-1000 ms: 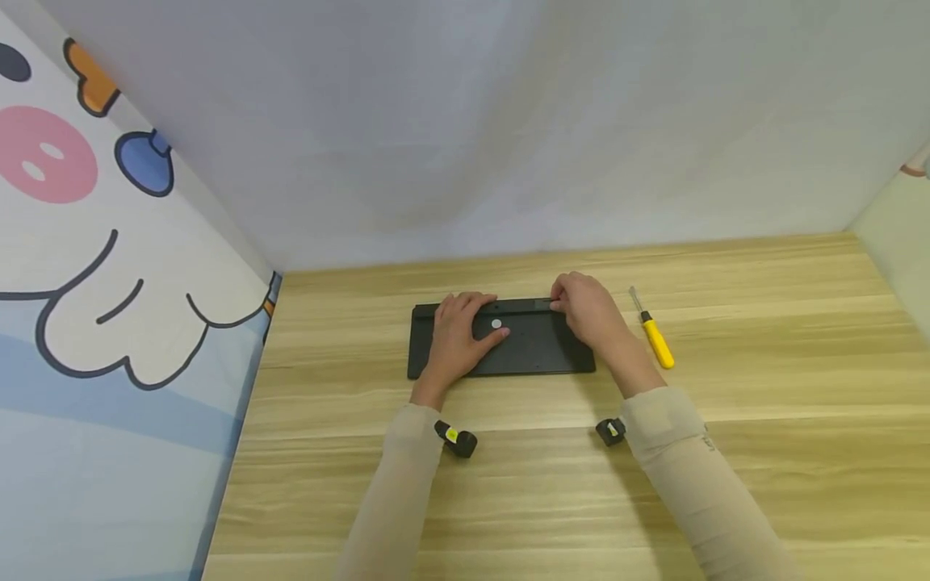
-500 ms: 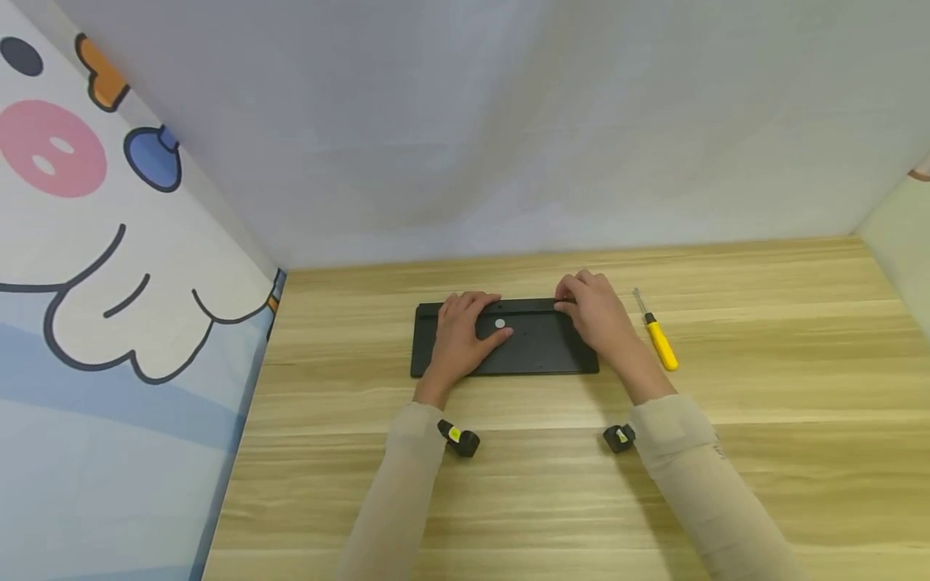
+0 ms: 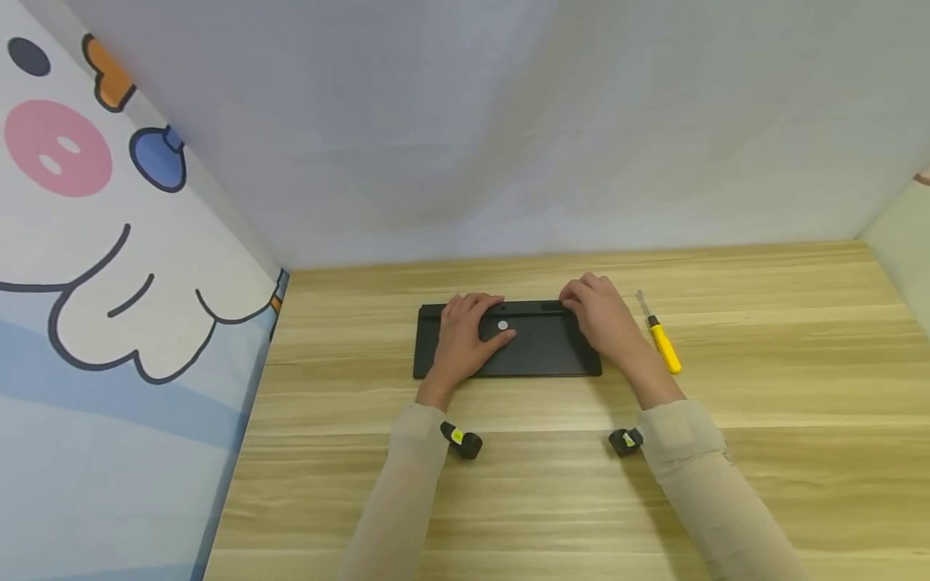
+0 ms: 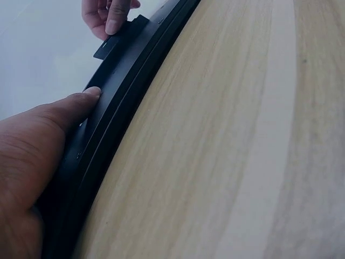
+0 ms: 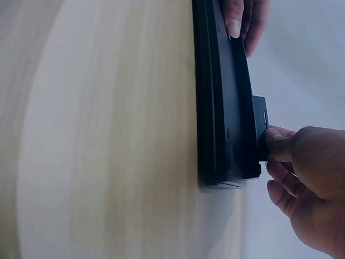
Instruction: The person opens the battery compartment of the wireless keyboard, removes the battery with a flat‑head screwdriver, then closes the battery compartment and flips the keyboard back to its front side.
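Note:
A black keyboard (image 3: 541,347) lies face down on the wooden table, a round white sticker (image 3: 503,325) on its underside and a raised ridge along the far edge. My left hand (image 3: 461,339) holds its left half. The thumb (image 4: 89,94) rests on the underside, while the other fingers reach over the ridge and far edge. At the right part of that ridge, my right hand (image 3: 596,315) pinches a small flat black flap (image 5: 260,108) between thumb and fingertips. The flap juts up from the ridge in both wrist views.
A screwdriver (image 3: 664,347) with a yellow handle lies right of the keyboard, beside my right wrist. Small black wrist cameras (image 3: 465,442) sit at both cuffs. A pale wall (image 3: 552,161) rises behind the table (image 3: 538,500), and a cartoon-printed panel (image 3: 131,307) stands at the left.
The whole scene has shifted slightly right in view. The right hand stays at the same part of the ridge with its fingers slightly shifted; the left hand keeps its place on the keyboard.

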A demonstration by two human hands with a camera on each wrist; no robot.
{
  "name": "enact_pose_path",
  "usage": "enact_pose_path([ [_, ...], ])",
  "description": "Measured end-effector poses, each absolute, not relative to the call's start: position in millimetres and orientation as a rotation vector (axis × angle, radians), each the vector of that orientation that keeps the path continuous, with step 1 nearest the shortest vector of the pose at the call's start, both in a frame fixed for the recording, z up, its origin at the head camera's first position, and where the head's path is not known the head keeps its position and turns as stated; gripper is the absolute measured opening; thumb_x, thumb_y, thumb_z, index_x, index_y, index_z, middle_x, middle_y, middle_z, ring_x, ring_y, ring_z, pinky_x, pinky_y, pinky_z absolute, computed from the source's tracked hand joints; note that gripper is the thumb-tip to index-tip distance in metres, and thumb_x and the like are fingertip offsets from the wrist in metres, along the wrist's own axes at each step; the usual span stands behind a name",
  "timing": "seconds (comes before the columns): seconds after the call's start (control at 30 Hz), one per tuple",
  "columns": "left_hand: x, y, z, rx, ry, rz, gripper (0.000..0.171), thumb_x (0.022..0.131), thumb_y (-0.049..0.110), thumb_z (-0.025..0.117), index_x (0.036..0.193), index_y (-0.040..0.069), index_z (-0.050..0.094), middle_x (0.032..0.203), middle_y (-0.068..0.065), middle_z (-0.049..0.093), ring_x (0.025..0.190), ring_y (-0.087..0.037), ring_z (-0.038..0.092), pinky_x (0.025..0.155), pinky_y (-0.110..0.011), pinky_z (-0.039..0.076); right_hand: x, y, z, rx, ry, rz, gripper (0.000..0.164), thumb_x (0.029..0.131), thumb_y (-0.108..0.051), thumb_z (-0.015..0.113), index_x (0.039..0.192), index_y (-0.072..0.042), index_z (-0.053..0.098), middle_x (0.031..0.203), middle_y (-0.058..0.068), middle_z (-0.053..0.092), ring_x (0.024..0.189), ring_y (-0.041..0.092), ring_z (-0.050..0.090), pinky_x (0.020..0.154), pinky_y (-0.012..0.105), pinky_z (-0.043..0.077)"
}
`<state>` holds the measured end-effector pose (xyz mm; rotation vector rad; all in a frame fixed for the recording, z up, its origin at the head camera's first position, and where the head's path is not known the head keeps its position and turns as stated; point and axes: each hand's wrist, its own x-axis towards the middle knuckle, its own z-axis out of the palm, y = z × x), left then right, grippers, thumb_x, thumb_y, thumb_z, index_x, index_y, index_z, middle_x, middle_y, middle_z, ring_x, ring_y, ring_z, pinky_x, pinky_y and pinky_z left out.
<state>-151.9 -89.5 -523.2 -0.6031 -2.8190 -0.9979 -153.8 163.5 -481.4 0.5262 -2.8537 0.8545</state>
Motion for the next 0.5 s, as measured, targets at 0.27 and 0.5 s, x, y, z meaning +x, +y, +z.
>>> enact_pose_path([
  [0.27,-151.6,-89.3,-523.0,-0.597,-2.835,-0.986,0.060,0.092,0.045,0.074,0.145,0.022,0.057,0.141,-0.005,0.059,0.138,-0.025,0.051,0.133,-0.050,0.016,-150.4,164.6,-476.2,0.550,-2.855,0.853,0.011,0.102,-0.004,0.059,0.106,0.001,0.068,0.099,0.015,0.062,0.093,0.033,0.054,0.085,0.044,0.048],
  [0.5,-150.3,-89.5,-523.4,-0.598,-2.827,-0.979,0.060,0.092,0.044,0.075,0.144,0.021,0.057,0.141,-0.005,0.059,0.138,-0.026,0.051,0.133,-0.050,0.017,-149.2,166.0,-477.3,0.559,-2.849,0.847,0.010,0.101,-0.004,0.060,0.105,0.001,0.068,0.099,0.015,0.062,0.094,0.033,0.054,0.086,0.044,0.049],
])
